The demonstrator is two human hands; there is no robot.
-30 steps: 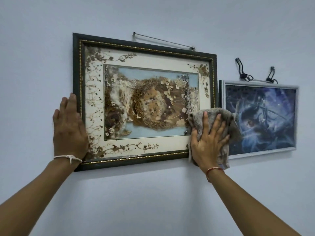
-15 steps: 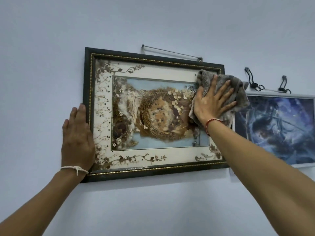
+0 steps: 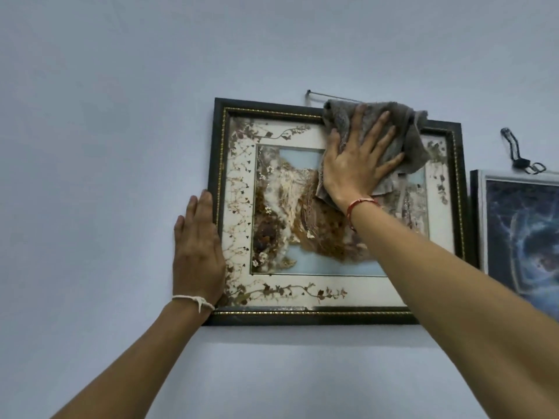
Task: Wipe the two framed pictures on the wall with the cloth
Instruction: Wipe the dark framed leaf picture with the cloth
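A large dark-framed picture (image 3: 272, 285) with a gold inner trim and pressed dried flowers hangs on the wall. My right hand (image 3: 357, 164) lies flat with spread fingers on a grey cloth (image 3: 411, 140), pressing it against the upper middle of this picture and over its top edge. My left hand (image 3: 196, 249) rests flat against the picture's left frame edge and the wall, fingers together, holding nothing. A second picture (image 3: 520, 237), blue and swirly in a pale frame, hangs to the right, cut off by the image edge.
The pale blue wall (image 3: 106, 146) surrounds both pictures. A thin hanging wire (image 3: 329, 95) runs above the large frame, partly under the cloth. A black cord with clips (image 3: 520, 158) hangs above the second picture.
My right hand has slid the cloth from the picture's lower right corner up its right side, then left along the top edge. My left hand stays on the left frame edge. The view has shifted left.
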